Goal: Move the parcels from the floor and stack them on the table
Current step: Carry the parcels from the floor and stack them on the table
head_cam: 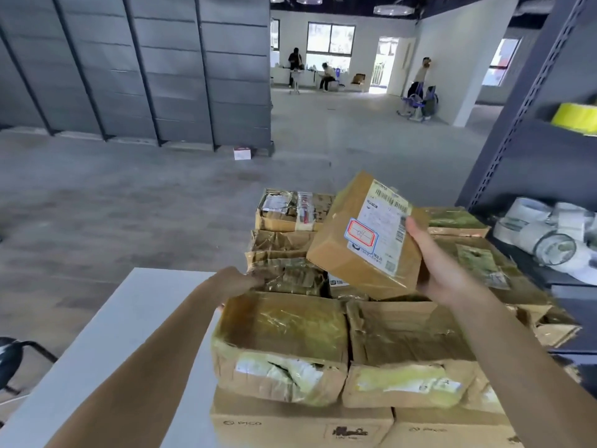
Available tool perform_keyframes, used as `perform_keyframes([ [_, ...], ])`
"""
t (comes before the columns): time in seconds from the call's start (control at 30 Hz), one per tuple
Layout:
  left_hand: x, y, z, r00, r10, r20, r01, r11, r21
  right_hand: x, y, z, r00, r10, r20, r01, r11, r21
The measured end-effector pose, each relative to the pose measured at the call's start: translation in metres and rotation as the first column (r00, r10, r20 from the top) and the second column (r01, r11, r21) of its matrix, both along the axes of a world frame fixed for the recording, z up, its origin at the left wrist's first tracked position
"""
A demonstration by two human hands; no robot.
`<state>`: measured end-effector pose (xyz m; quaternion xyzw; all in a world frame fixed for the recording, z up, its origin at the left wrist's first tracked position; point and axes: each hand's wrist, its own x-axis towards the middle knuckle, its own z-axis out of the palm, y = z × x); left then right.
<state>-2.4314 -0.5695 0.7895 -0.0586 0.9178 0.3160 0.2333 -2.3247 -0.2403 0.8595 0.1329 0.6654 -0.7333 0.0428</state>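
My right hand (442,270) holds a small brown cardboard parcel (361,240) with a white shipping label, tilted above the stack. My left hand (234,281) rests against the left side of a crumpled taped parcel (284,273) in the stack; its fingers are partly hidden behind the box below. Several worn cardboard parcels are piled in layers on the white table (129,334), among them a large taped box (281,344) at the front left and another (407,350) at the front right.
A dark metal shelving unit (529,130) stands at the right, with rolls of tape (549,234) on one shelf. A small white box (242,152) lies on the grey floor far ahead. Three people are far back in the room. A chair edge (13,357) shows at the lower left.
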Motion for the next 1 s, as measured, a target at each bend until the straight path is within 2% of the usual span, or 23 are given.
perform_keyframes([
  [0.1, -0.006, 0.003, -0.007, 0.998, 0.011, 0.062, -0.013, 0.999, 0.032, -0.006, -0.011, -0.006, 1.000, 0.001, 0.008, -0.002, 0.999, 0.037],
  [0.27, -0.013, 0.003, -0.009, 1.000, -0.002, 0.031, 0.001, 0.999, 0.049, -0.013, -0.022, -0.004, 1.000, 0.007, -0.009, -0.007, 0.999, 0.036],
  [0.47, -0.009, -0.010, -0.006, 0.991, 0.114, 0.069, -0.117, 0.992, 0.041, -0.020, -0.023, 0.000, 1.000, 0.021, -0.011, -0.020, 0.998, 0.051],
  [0.73, -0.008, -0.017, -0.011, 0.987, 0.161, 0.006, -0.161, 0.980, 0.116, -0.023, -0.020, -0.002, 0.999, 0.037, 0.003, -0.037, 0.997, 0.065],
  [0.87, -0.009, -0.021, -0.010, 0.992, 0.122, -0.004, -0.121, 0.989, 0.090, -0.022, -0.012, 0.001, 1.000, 0.014, -0.006, -0.014, 0.998, 0.054],
  [0.93, -0.010, -0.019, -0.009, 0.996, 0.079, -0.041, -0.077, 0.995, 0.056, -0.021, -0.007, 0.002, 0.999, -0.008, -0.036, 0.008, 1.000, 0.001],
  [1.0, -0.008, -0.015, -0.004, 0.979, 0.056, -0.197, -0.062, 0.998, -0.025, -0.019, -0.001, 0.002, 0.997, -0.028, -0.068, 0.023, 0.997, -0.073],
])
